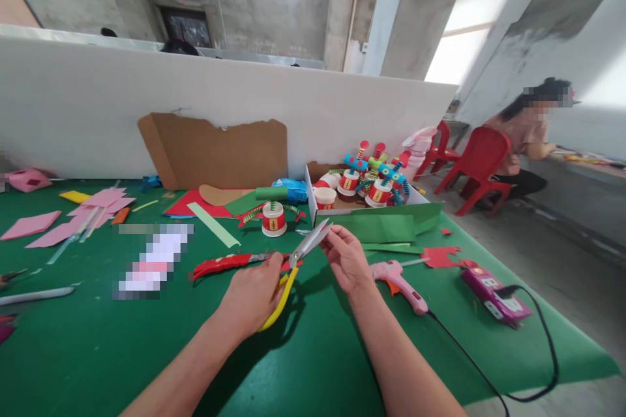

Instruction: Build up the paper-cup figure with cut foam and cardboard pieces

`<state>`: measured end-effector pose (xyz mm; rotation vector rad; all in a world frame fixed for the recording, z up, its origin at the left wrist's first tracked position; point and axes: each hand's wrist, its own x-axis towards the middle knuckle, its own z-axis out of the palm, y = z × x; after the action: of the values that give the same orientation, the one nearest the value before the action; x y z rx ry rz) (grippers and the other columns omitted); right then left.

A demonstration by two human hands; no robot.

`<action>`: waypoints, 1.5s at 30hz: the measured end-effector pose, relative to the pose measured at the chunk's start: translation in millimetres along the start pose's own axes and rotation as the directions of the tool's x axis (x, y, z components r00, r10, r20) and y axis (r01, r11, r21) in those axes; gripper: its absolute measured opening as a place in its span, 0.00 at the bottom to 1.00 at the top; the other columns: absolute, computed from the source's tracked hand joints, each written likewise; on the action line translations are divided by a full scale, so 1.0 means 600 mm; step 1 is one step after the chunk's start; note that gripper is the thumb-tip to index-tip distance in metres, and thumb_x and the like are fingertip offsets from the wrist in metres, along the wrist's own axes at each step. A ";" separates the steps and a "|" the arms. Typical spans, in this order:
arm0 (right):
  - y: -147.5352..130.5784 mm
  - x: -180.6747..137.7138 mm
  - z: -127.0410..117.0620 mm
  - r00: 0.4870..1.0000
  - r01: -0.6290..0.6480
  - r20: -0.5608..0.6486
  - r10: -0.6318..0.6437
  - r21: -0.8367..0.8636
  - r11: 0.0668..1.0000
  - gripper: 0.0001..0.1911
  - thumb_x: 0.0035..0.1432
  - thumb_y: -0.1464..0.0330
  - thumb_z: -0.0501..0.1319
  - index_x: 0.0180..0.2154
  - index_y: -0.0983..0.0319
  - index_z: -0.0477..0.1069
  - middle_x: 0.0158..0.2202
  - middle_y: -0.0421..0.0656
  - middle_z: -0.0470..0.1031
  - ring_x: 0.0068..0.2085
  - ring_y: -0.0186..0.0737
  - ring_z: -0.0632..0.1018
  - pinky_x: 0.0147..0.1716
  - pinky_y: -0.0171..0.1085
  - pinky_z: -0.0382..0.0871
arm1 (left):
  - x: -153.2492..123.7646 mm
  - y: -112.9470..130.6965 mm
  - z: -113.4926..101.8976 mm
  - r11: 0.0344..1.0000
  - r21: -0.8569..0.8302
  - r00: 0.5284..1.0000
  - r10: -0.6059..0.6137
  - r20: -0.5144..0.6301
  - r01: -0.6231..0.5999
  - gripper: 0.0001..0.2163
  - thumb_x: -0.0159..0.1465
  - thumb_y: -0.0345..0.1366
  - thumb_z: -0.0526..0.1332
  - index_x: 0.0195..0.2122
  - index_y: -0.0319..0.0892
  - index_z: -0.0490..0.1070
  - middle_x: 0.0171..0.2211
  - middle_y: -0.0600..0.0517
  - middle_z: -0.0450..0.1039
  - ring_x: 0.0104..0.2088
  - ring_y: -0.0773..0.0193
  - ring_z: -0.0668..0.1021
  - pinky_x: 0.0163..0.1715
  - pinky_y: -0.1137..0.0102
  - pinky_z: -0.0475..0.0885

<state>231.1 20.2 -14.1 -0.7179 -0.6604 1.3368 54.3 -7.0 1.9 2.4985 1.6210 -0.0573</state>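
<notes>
My left hand [252, 296] is closed around the yellow handles of a pair of scissors [298, 260], whose open steel blades point up and to the right. My right hand [346, 257] pinches something very small right at the blade tips; I cannot make out what. Both hands hover over the green table [147, 352]. A red utility knife [229, 264] lies just left of the scissors. A paper-cup figure with a green roll on top [272, 215] stands behind the blades.
A pink glue gun [398, 280] with a black cord lies right of my right hand, and a magenta device [493, 296] beyond it. A cardboard box [313, 192] holds several cup figures. Pink paper pieces [78, 218] lie at left. A person sits on a red chair [482, 159].
</notes>
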 end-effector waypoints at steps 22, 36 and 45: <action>-0.002 -0.001 0.002 1.000 -0.011 0.024 0.012 -0.065 0.998 0.12 0.36 0.65 0.74 0.23 0.61 0.75 0.25 0.38 0.77 0.28 0.32 0.75 0.36 0.34 0.70 | 0.001 -0.008 0.005 1.000 -0.011 0.999 0.029 -0.015 -0.029 0.09 0.66 0.36 0.47 0.44 0.41 0.59 0.37 0.42 0.75 0.38 0.50 0.79 0.31 0.65 0.71; -0.003 -0.002 0.001 1.000 -0.021 0.022 0.023 -0.067 0.998 0.12 0.36 0.65 0.75 0.23 0.61 0.74 0.25 0.38 0.77 0.28 0.31 0.75 0.36 0.33 0.70 | 0.000 -0.009 0.005 0.999 -0.013 0.999 0.034 -0.030 -0.035 0.10 0.64 0.35 0.48 0.46 0.40 0.59 0.38 0.42 0.75 0.38 0.51 0.79 0.31 0.65 0.71; -0.003 -0.003 0.001 0.999 -0.026 0.029 0.028 -0.071 0.997 0.12 0.36 0.65 0.74 0.23 0.61 0.75 0.26 0.38 0.77 0.29 0.31 0.75 0.36 0.32 0.70 | 0.000 -0.011 0.009 0.999 -0.004 0.999 0.041 -0.031 -0.041 0.11 0.64 0.34 0.48 0.48 0.40 0.58 0.37 0.42 0.75 0.38 0.50 0.80 0.32 0.65 0.71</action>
<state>231.7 18.1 -12.2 -0.7669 -0.7267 1.3563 48.5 -5.0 -4.3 2.5399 1.5791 -0.0104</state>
